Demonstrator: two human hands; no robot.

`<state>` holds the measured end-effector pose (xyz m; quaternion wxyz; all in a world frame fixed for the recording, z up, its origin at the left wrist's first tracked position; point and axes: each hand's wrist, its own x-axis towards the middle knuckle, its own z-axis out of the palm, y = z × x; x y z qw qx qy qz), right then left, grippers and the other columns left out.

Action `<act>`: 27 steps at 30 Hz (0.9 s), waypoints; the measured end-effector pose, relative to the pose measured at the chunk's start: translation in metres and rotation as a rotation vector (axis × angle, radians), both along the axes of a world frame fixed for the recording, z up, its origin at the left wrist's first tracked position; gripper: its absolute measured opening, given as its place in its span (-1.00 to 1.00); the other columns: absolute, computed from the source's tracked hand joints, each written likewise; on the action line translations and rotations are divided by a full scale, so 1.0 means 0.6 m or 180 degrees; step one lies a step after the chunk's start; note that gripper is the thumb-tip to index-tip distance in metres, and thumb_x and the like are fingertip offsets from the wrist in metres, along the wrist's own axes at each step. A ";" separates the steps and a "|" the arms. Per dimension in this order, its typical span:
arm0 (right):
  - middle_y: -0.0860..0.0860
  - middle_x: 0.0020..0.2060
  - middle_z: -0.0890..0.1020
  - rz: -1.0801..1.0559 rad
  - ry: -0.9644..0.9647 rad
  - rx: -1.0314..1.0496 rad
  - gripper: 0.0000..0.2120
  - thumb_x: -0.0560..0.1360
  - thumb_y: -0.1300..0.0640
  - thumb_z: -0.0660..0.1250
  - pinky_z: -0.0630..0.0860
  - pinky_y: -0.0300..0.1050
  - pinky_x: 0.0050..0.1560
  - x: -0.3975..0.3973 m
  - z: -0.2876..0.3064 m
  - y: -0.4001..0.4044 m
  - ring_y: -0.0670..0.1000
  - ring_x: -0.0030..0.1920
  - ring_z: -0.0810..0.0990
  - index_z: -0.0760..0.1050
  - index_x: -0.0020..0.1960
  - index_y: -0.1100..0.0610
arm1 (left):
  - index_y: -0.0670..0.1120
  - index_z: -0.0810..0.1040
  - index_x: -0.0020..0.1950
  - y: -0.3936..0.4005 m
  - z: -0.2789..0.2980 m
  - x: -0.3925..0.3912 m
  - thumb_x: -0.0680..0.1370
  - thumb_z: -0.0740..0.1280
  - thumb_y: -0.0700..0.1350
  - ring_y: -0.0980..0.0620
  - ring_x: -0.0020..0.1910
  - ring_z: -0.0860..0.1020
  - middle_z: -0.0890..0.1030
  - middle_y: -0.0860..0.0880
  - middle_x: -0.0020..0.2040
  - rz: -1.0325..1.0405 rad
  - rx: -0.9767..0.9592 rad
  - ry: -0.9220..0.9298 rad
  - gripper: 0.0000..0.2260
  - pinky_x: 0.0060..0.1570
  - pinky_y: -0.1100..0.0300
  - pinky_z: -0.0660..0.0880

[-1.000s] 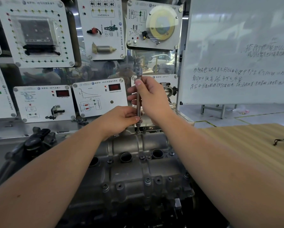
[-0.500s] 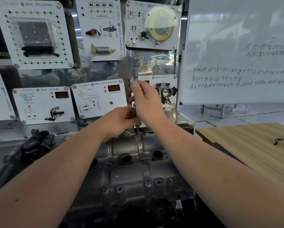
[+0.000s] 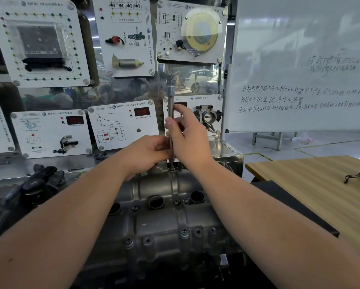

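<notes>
Head view: one slim, shiny metal rod [image 3: 170, 101] with a thicker collar near its top stands upright at the far edge of the engine [image 3: 164, 226], its lower tip resting on the engine. Two hands hold it. The left hand [image 3: 147, 152] curls round the lower shaft, and the right hand [image 3: 190, 138] pinches it just above. Three round holes [image 3: 156, 202] show along the engine's top.

silver extension bar [image 3: 170, 105], grey engine block [image 3: 164, 215], woodgrain table [image 3: 312, 184]
</notes>
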<state>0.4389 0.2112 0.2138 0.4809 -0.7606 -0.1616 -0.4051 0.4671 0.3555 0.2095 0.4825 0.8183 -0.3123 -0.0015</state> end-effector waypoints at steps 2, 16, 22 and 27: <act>0.00 -0.01 0.71 0.0016 -0.0012 -0.0079 -0.64 0.68 0.12 0.25 0.52 -0.15 -0.02 -0.001 -0.002 0.003 0.01 -0.06 0.65 0.41 0.46 0.13 | 0.11 0.64 0.09 0.000 0.001 -0.001 0.62 0.40 -0.22 0.22 0.09 0.68 0.75 0.15 0.03 -0.0037 -0.0019 -0.0034 -0.79 0.13 0.31 0.55; 0.04 -0.13 0.62 -0.0070 -0.0041 -0.0353 -0.89 0.64 0.20 0.30 0.48 -0.03 -0.01 -0.004 -0.001 -0.001 0.06 -0.07 0.56 0.56 0.09 0.22 | 0.11 0.64 0.07 0.001 0.004 -0.007 0.63 0.39 -0.13 0.23 0.05 0.68 0.75 0.15 0.01 0.0102 -0.0011 -0.0063 -0.88 0.06 0.32 0.52; -0.01 0.01 0.71 0.0198 0.0120 -0.0206 -0.54 0.67 0.16 0.25 0.53 -0.17 0.04 -0.012 -0.001 -0.001 0.00 -0.01 0.65 0.31 0.56 0.07 | 0.09 0.65 0.08 -0.003 0.005 -0.012 0.63 0.39 -0.21 0.13 0.09 0.68 0.75 0.07 0.04 0.0122 0.0141 -0.0167 -0.82 0.10 0.32 0.57; -0.28 -0.18 0.57 0.0098 -0.0005 -0.0247 -0.58 0.60 0.08 0.38 0.38 -0.54 -0.07 -0.006 -0.006 -0.001 -0.33 -0.13 0.55 0.44 0.44 0.09 | 0.10 0.65 0.14 -0.002 0.005 -0.013 0.61 0.40 -0.22 0.01 0.19 0.65 0.73 -0.04 0.14 0.0156 0.0155 -0.0134 -0.78 0.28 0.09 0.55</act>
